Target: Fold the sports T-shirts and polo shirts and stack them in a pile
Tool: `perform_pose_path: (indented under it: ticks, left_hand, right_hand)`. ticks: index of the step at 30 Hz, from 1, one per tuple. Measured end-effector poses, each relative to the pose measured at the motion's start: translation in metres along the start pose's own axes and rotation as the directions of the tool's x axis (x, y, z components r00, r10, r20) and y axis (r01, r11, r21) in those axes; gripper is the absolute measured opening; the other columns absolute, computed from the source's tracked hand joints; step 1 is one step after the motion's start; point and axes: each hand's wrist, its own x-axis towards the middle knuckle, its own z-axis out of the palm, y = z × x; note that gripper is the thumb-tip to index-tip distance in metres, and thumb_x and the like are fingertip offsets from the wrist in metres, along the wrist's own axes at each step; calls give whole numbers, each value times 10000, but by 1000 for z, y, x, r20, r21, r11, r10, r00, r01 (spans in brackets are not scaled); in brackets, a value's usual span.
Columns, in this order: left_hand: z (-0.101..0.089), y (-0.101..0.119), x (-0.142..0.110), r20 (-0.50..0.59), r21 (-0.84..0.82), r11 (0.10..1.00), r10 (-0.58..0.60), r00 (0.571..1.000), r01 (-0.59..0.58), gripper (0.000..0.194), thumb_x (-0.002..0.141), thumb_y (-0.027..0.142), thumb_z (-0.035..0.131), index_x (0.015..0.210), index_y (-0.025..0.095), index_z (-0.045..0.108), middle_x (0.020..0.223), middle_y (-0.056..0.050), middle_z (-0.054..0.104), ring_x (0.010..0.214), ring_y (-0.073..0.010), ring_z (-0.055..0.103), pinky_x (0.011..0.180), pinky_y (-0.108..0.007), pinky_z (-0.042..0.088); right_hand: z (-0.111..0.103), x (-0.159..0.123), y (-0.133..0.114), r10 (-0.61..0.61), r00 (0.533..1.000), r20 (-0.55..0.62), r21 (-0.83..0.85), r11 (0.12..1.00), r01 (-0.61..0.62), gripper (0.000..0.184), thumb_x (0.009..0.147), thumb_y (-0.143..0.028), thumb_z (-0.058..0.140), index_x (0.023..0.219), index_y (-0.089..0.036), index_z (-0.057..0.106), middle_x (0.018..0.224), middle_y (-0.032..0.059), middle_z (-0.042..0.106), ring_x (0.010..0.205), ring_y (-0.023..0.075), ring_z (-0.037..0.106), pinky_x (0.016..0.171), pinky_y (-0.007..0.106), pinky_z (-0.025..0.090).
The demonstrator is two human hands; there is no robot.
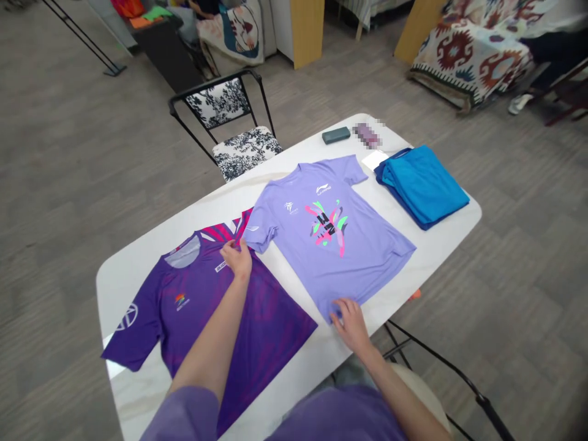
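A lavender T-shirt (298, 233) with a colourful print lies face up and mostly flat on the white table (206, 202). At its left sleeve cuff is my left hand (239, 260), fingers closed in a pinch on the edge, above the shoulder of a dark purple T-shirt (271, 324). That second T-shirt lies spread out to the left, partly covered by my left forearm. My right hand (351, 323) pinches the lavender T-shirt's near hem corner, thumb and fingers bent around the fabric.
Folded blue clothes (425, 187) lie at the table's right end. Near the far edge are a dark green case (335, 135) and a pixelated object (367, 135). A patterned chair (245, 147) stands beyond the table. A person's shoe (520, 103) shows at right.
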Motion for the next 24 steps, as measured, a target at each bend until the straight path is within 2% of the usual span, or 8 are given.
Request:
perform_pose_path:
  ticks: [3,5,8,11,14,16,20,24]
  left_hand:
    - [14,-18,56,108,118,980,147,983,-160,478,1006,599,631,1265,197,623,1362,-182,646,1382,-358,565,1231,-561,417]
    - [25,-30,75,219,199,929,268,938,-312,505,957,649,678,1218,216,664,1307,-158,678,1316,-356,601,1189,-553,451]
    - [35,-47,95,317,243,851,383,867,-465,430,969,594,658,1186,226,712,1208,-134,703,1187,-321,657,1119,-499,502]
    - [34,-61,116,392,243,808,424,816,-537,354,993,522,617,1140,220,728,1117,-97,724,1033,-258,689,1044,-416,540]
    - [31,-73,132,416,226,825,399,817,-518,395,981,551,627,1186,221,697,1092,-58,750,926,-214,698,937,-348,572]
    - [31,-79,136,423,236,855,338,841,-462,518,921,635,701,1225,217,675,1067,-48,765,895,-218,708,882,-340,580]
    - [36,-83,130,452,293,874,231,861,-388,566,812,701,805,1095,222,705,927,-27,762,857,-244,706,885,-378,580]
    - [39,-78,119,288,230,916,258,922,-328,450,835,622,800,1016,222,702,979,-33,769,865,-231,694,930,-394,570]
  right_hand:
    - [45,0,-25,56,995,-83,-39,997,-59,735,1069,-386,568,1762,-441,329,1649,59,613,1482,386,614,1200,653,521]
    - [63,-1,-29,81,995,-65,-57,995,-85,834,1076,-395,557,1806,-441,157,1750,37,501,1583,387,522,1276,691,445]
    - [71,-5,-23,114,993,-8,-60,992,-114,845,1095,-412,534,1811,-433,86,1805,29,404,1643,372,447,1321,698,387]
    - [68,-12,-16,124,991,41,-49,991,-122,836,1107,-427,531,1810,-437,79,1819,29,373,1659,364,421,1339,695,352]
    - [65,-22,-11,149,988,41,-28,989,-148,830,1090,-468,576,1809,-420,163,1795,42,428,1627,384,458,1339,689,339]
    - [63,-32,-9,199,980,20,-19,980,-198,757,1061,-513,628,1761,-416,356,1698,64,561,1527,407,554,1281,675,402]
    - [62,-50,-7,297,955,0,-25,955,-297,434,1018,-549,697,1424,-400,737,1396,99,741,1262,392,682,1093,611,508]
    - [60,-57,-7,255,966,-45,-26,966,-257,167,1064,-420,665,1137,-341,793,1293,83,765,1138,311,701,1018,521,491]
